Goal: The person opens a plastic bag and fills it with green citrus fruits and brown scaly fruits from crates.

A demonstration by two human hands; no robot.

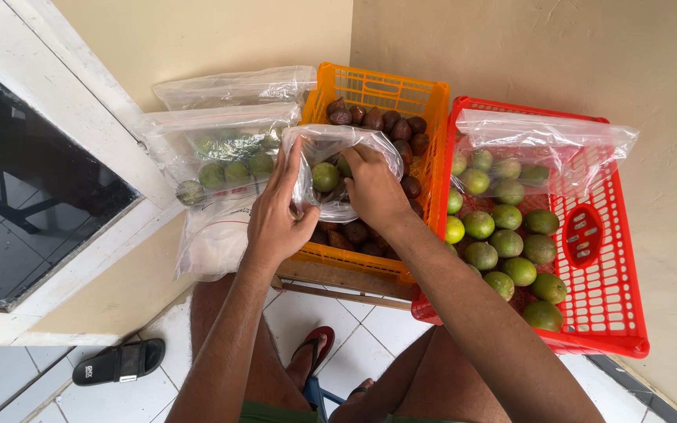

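Both hands, left hand and right hand, grasp one plastic bag; two crates; the right fingers are hidden inside.

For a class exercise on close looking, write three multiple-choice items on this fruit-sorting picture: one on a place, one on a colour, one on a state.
1. Where do the loose green fruits lie?
A. in the red basket
B. on the floor tiles
C. on the window sill

2. What colour is the basket holding the dark brown fruits?
A. blue
B. orange
C. white

3. How is the clear bag between the hands?
A. sealed and flat
B. held open, with fruit inside
C. knotted shut

Answers:
1 A, they fill the red basket on the right.
2 B, its lattice walls are orange.
3 B, the left hand grips its edge, the right hand reaches into it, and a green fruit shows inside.
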